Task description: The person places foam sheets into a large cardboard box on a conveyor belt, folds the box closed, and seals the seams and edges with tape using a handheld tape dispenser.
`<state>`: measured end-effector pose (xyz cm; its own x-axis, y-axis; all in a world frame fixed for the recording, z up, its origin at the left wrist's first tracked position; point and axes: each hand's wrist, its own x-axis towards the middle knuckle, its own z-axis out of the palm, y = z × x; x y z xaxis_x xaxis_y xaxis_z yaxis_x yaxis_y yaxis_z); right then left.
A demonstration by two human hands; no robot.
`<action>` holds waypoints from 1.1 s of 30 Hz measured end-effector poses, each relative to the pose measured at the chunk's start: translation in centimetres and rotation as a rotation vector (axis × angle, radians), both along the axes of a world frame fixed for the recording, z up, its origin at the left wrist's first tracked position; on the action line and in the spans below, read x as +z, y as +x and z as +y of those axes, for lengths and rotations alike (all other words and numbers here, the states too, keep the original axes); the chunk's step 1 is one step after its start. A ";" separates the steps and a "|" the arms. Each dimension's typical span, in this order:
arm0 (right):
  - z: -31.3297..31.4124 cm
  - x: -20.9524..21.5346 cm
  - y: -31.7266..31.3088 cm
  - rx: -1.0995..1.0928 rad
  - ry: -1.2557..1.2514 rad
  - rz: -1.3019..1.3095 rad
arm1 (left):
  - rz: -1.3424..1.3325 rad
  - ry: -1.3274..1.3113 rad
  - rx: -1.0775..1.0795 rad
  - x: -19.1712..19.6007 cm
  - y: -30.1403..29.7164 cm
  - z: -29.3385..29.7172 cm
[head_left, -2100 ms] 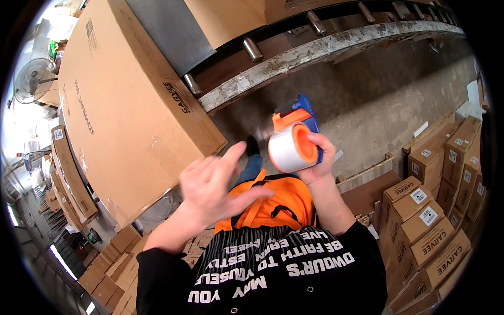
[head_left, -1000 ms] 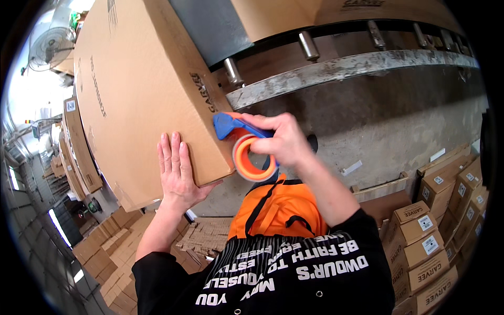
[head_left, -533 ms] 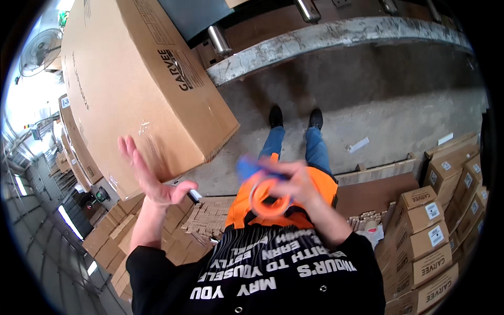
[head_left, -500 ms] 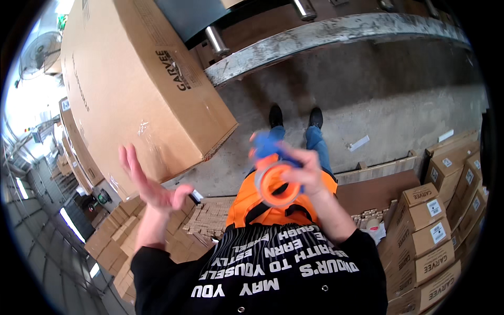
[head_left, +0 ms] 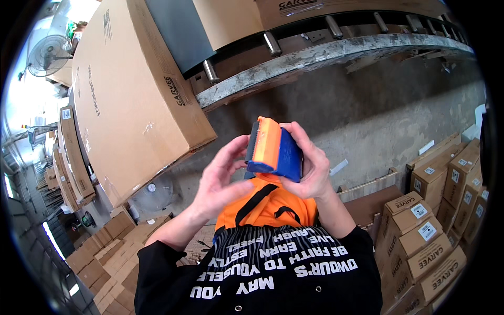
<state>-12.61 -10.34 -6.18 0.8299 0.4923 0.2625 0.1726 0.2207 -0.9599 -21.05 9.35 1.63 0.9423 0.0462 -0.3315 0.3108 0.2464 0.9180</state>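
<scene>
In front of my chest I hold a blue tape dispenser [head_left: 274,151] with an orange roll of tape. My right hand [head_left: 314,169] wraps around its right side and back. My left hand [head_left: 224,177] comes in from the left, and its fingertips and thumb pinch the dispenser's left edge by the tape. A large brown cardboard box [head_left: 126,97] lies to the upper left, apart from both hands. I wear a black printed shirt with an orange vest.
A roller conveyor [head_left: 325,50] with more cardboard on it curves across the top. Several small labelled cartons [head_left: 428,223] are stacked at the right. Flat cardboard stacks [head_left: 100,252] lie at the lower left. One fan [head_left: 44,52] stands at the far upper left and another fan [head_left: 149,194] under the big box. Below is concrete floor.
My left hand has left the big box's side and come onto the tape dispenser. The right hand brought the dispenser away from the box and turned it in front of my chest.
</scene>
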 end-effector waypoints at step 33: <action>10.3 -6.0 -12.6 -0.109 -0.069 0.276 | 0.235 2.054 -1.390 -4.2 6.9 10.8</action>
